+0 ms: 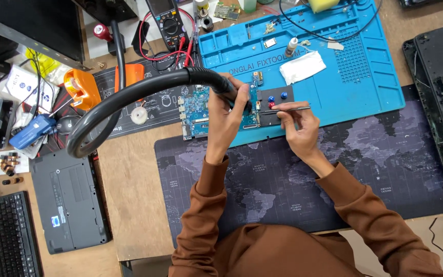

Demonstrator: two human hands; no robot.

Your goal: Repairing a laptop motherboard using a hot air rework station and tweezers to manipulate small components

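A blue circuit board (197, 110) lies across the left edge of a blue silicone work mat (344, 77). My left hand (226, 120) grips the end of a thick black flexible hose (129, 97) and holds its nozzle over the board. My right hand (296, 128) pinches slim metal tweezers (288, 109), tips pointing left toward the board's right edge. A small dark block with red and blue buttons (277, 97) sits just above the tweezers. Brown sleeves cover both forearms.
A multimeter (169, 23) with red and black leads stands at the back. An orange tape dispenser (80, 87), a closed laptop (67, 202) and a keyboard (11, 236) are on the left. A white cloth (302, 67) lies on the mat. Opened laptop shells (442, 92) sit on the right.
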